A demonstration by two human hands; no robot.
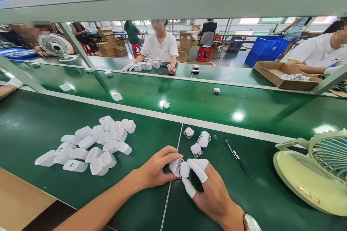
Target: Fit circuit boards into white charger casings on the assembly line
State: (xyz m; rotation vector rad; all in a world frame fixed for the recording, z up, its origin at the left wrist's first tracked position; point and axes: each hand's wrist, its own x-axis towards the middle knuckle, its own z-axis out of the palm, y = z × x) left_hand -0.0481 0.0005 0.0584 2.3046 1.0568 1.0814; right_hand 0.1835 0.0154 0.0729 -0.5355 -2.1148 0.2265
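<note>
Between thumb and fingers, my left hand [158,168] grips a white plastic charger housing [175,167], its open end facing right. My right hand [208,184], with white finger cots on its fingertips, pinches a small circuit board with a white pad [185,169] at the mouth of that housing. How far the board sits inside is hard to see. Just beyond my hands lie several similar boards with white pads [196,148]. Left of my hands is a loose group of white housings [93,154], some showing a port slot. A pair of black tweezers [238,158] rests to the right.
A pale green fan [306,180] stands at the right. Beyond a white rail [151,115] runs a green conveyor belt [195,97] carrying scattered parts. Across it a co-worker [159,48] handles white housings; another person sits by a cardboard box [287,75]. Slanted metal posts [78,45] support the overhead shelf.
</note>
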